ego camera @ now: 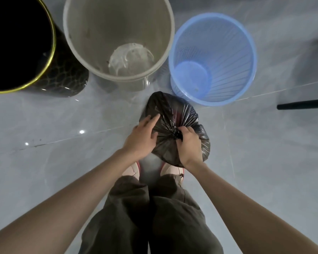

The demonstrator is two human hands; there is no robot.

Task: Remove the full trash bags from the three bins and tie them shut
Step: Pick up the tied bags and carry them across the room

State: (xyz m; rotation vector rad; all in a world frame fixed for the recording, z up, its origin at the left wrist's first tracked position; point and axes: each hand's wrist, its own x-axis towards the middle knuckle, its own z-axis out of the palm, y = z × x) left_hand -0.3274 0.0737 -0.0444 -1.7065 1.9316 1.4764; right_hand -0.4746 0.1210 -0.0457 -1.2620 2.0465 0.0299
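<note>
Black trash bag [174, 129] on the floor before the blue mesh bin [212, 59]; right hand [188, 145] pinches its knotted neck, left hand [140, 138] rests open against it. Grey bin [117, 35] and blue bin stand bagless; black bin's [20, 44] interior is unreadable.

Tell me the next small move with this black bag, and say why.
Probably cinch the knot tight: the right hand pinches the gathered neck of the black bag, while the left hand rests open on its side, so the tie looks unfinished.

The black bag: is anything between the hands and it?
Nothing visible. The right hand already pinches the gathered neck of the black bag, and the left hand rests open against its side.
</note>
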